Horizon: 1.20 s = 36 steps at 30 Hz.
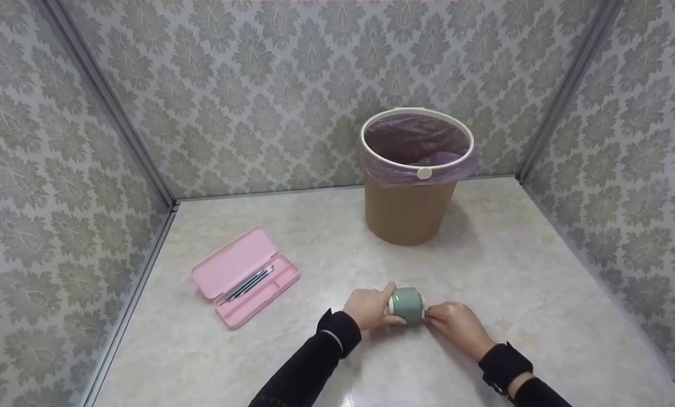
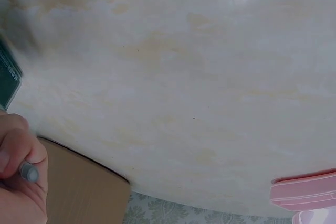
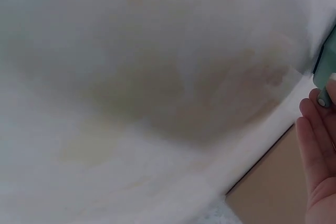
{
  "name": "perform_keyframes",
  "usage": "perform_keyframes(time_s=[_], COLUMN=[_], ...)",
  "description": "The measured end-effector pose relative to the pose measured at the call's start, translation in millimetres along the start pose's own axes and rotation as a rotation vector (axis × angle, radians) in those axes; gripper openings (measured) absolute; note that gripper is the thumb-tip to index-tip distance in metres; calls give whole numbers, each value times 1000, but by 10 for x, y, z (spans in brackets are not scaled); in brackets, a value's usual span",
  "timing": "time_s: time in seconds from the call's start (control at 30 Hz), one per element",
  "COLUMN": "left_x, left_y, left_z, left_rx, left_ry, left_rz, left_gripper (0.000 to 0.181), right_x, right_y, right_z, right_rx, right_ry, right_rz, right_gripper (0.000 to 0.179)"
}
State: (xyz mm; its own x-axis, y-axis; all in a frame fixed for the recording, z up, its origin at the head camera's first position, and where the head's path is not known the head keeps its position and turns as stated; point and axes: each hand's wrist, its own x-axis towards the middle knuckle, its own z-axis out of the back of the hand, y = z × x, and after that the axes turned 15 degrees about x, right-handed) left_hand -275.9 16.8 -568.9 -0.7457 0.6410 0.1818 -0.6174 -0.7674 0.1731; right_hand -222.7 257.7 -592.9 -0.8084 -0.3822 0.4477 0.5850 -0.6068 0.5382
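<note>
A green pencil sharpener [image 1: 407,306] with a cream rim lies on its side on the table between the two hands. My left hand [image 1: 368,309] grips its left end, thumb above and fingers below. In the left wrist view, the grey round end of a rod [image 2: 29,171], perhaps a pencil, pokes out of the curled left hand [image 2: 18,166], beside the green body [image 2: 8,74]. From the right, my right hand [image 1: 458,326] pinches the sharpener's small crank handle [image 3: 324,98]. Most of the crank is hidden by the fingers.
On the left lies an opened pink pencil case [image 1: 261,297] with several dark patterned pencils [image 1: 250,284] inside. A brown bin [image 1: 405,212] with a cream rim and purple liner stands behind the hands. Patterned walls [image 1: 292,102] enclose the table at the back and sides.
</note>
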Motion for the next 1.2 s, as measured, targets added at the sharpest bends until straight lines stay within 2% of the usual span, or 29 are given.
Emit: perform_keyframes(time_s=[0.33,0.6,0.87,1.03,1.2], left_x=[0,18,27,23,23], left_y=[2,15,15,13,14], left_z=[29,6,-10,-5,-3], left_rx=[-12,-5,-11,-10,-7], left_ry=[34,37,45,40,30], left_rz=[-2,-3,-6,-3,-9], left_gripper=[71,70,70,70,71], right_x=[-55,-9,115,214,336], right_y=[120,204,219,191,150], right_z=[135,288,399,431,436], right_rx=[18,3,-43,-63,-96], right_ry=[8,-5,-63,-84,-96], right_rz=[18,141,270,272,229], right_gripper=[10,13,18,18,16])
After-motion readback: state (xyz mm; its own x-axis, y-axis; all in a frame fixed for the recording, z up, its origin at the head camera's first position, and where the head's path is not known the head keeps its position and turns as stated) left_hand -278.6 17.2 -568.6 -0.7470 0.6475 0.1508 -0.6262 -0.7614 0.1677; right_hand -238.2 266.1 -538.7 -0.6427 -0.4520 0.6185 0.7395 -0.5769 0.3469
